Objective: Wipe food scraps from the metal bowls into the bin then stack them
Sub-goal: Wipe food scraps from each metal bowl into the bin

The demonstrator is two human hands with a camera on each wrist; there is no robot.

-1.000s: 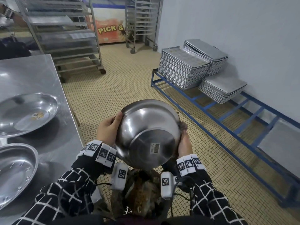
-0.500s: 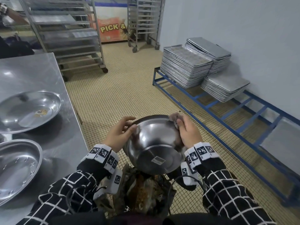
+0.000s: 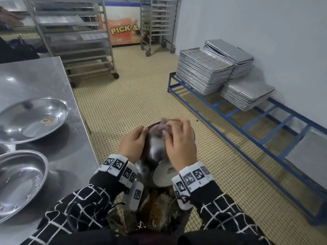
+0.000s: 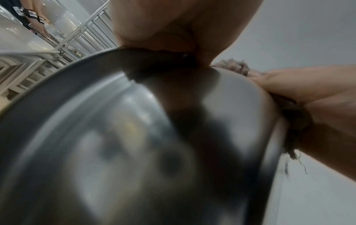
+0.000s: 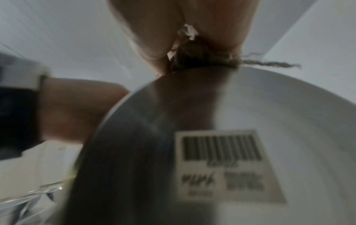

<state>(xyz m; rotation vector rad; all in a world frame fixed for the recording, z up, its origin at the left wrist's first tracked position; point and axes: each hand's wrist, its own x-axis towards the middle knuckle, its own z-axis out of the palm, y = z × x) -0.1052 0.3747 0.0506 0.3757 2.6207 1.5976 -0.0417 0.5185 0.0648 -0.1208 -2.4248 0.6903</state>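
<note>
A metal bowl [image 3: 156,151] is held tipped on edge, its base toward me, over the bin [image 3: 155,211] full of brown food scraps. My left hand [image 3: 132,144] grips the bowl's left rim, thumb over the edge [image 4: 163,22]. At the top rim my right hand [image 3: 180,144] curls round a greyish cloth [image 3: 159,127] and holds it against the bowl. The right wrist view shows the bowl's base [image 5: 269,106] with a barcode sticker [image 5: 221,164] and the cloth [image 5: 188,51] pinched in my fingers. The bowl's inside is hidden.
Two more metal bowls [image 3: 31,119] [image 3: 17,179] lie on the steel table [image 3: 44,76] at my left. Stacked baking trays [image 3: 203,75] rest on a blue frame [image 3: 221,112] along the right wall. Wheeled racks [image 3: 74,38] stand behind on the tiled floor.
The bowl has come down and tipped further over the bin. My right hand has moved with the cloth from the bowl's right side up to its top rim, close to my left hand.
</note>
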